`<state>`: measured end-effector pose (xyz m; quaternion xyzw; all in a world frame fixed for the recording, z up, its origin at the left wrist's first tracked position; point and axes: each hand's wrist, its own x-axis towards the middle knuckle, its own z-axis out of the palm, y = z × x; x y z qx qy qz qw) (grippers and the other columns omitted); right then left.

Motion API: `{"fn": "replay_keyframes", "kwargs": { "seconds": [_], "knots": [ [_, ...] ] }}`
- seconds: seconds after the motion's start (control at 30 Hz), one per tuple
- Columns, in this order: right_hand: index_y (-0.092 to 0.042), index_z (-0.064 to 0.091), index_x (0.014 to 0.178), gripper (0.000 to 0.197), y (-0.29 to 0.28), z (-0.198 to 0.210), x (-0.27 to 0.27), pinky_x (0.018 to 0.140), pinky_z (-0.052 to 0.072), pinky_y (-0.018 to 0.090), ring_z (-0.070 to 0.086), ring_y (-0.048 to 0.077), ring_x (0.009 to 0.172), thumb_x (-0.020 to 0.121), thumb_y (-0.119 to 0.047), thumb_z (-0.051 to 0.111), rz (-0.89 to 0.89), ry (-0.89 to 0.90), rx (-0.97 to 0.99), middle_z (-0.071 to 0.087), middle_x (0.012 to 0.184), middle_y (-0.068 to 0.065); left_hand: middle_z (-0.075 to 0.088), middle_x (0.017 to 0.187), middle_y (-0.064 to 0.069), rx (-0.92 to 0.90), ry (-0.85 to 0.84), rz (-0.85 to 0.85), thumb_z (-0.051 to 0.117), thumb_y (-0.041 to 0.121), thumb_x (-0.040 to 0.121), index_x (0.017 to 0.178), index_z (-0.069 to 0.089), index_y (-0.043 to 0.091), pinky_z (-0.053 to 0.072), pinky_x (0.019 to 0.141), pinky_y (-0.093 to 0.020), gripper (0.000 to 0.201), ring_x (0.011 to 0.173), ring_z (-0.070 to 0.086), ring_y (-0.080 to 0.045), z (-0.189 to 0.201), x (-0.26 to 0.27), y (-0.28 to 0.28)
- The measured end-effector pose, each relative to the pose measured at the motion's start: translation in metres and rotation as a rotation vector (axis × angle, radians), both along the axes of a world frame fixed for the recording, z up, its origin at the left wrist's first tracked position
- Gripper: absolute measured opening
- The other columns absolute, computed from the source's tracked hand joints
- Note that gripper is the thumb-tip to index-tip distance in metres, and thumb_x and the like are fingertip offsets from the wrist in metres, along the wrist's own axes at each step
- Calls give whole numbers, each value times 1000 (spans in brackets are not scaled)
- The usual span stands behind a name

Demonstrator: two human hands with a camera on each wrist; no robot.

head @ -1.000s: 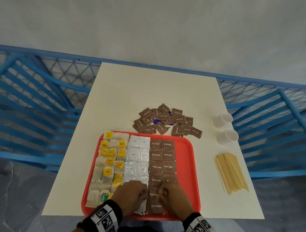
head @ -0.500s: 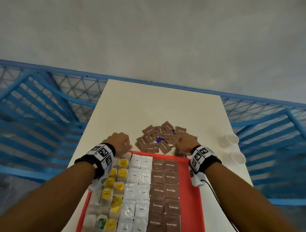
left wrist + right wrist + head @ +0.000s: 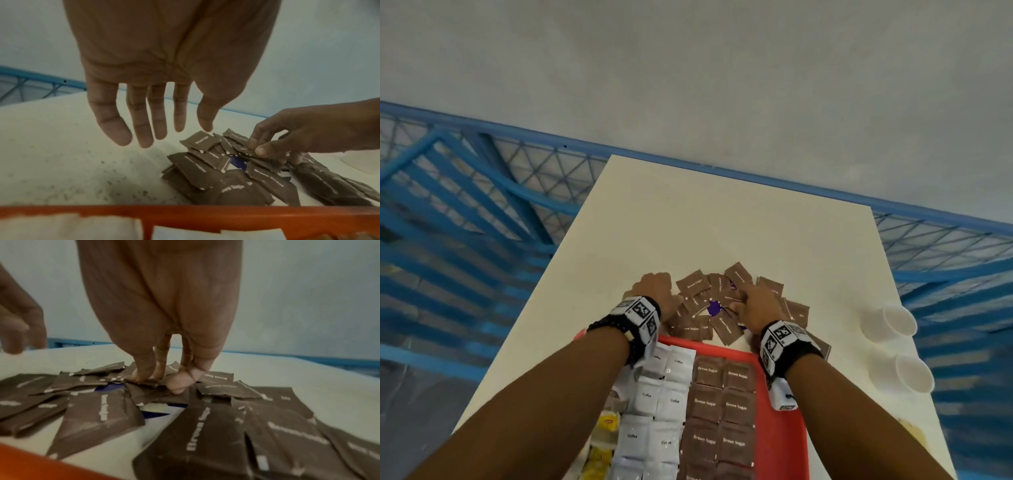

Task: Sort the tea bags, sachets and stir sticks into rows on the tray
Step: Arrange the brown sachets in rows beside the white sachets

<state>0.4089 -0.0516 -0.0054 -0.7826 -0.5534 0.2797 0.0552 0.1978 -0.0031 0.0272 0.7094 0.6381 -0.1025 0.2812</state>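
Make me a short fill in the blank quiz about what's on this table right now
1. The loose pile beyond the tray holds ____ sugar sachets.
2. The white sachets on the tray read ____.
3. The ____ hand pinches a sachet in the pile.
4. The left hand hovers with fingers ____.

Missing words: brown; coffee; right; straight

A loose heap of flat brown paper "Brown Sugar" sachets (image 3: 697, 286) lies overlapping at many angles on the surface just beyond the far rim of the red plastic tray (image 3: 784, 442), with something purple-blue (image 3: 714, 308) showing between them. On the tray, more brown sugar sachets (image 3: 720, 407) lie flat in two neat columns, beside two columns of white "Coffee" sachets (image 3: 661, 401) and yellow-labelled tea bags (image 3: 608, 420) further left.
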Motion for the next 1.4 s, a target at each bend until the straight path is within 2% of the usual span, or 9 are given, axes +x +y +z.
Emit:
{"fn": "replay_keyframes", "kwargs": {
  "seconds": [0.3,0.47,0.6,0.77,0.9,1.07,1.17,1.27,1.4],
  "knots": [
    [-8,51,126,49,2,-15,-11,90,55,43,64,30,101,87,-27,73,-131,71,-43,59,119,14,48,138,-8,-38,71,15,72,43,84,134,43,15,35,107,-49,64,130,46,-30,-43,26,0],
    [-8,64,97,10,2,-4,-6,76,50,29,60,23,87,89,-14,64,-101,105,6,65,96,9,62,127,-11,-92,54,9,74,37,85,120,59,13,52,96,-41,45,114,61,-29,-49,22,4],
    [-7,55,70,23,6,10,14,57,44,19,55,19,71,89,-16,64,-193,108,9,56,73,3,69,100,-10,-123,-65,95,83,37,77,96,66,9,49,71,-29,39,83,59,-25,-26,8,23],
    [-6,68,81,18,19,21,18,65,49,26,62,21,77,85,-23,67,-246,101,14,67,82,7,66,98,-9,-229,-276,246,76,29,84,105,66,1,52,77,-31,37,97,66,-28,-7,-27,37],
    [-6,65,75,23,38,29,-9,61,43,24,53,14,66,85,-25,73,-97,259,-16,58,71,1,71,88,-13,-325,-711,504,66,11,93,104,56,1,60,72,-38,18,80,72,-24,-1,-43,35],
    [-20,50,63,25,44,10,-47,75,47,30,57,25,86,78,-19,69,121,51,-25,55,89,6,66,92,-17,-333,-862,581,52,5,100,101,49,6,58,58,-31,4,72,68,-25,7,-56,29],
    [-25,35,64,37,38,5,-52,72,42,29,50,23,84,82,-17,66,147,49,-30,49,85,2,64,84,-13,-304,-759,442,44,2,99,102,43,11,48,53,-28,10,62,61,-23,-2,-67,26],
    [-22,35,66,37,36,10,-49,73,47,36,50,21,77,84,-11,66,134,80,-31,49,74,-3,64,89,-7,-164,-466,148,49,10,97,106,52,13,49,68,-30,10,75,63,-25,-13,-71,26],
    [-16,53,78,25,52,25,-47,57,40,18,52,9,67,80,-12,77,93,153,-27,57,77,-5,71,106,-7,-188,-285,-42,56,23,97,100,72,11,40,78,-24,20,94,59,-22,-15,-60,27]
  ]
}}
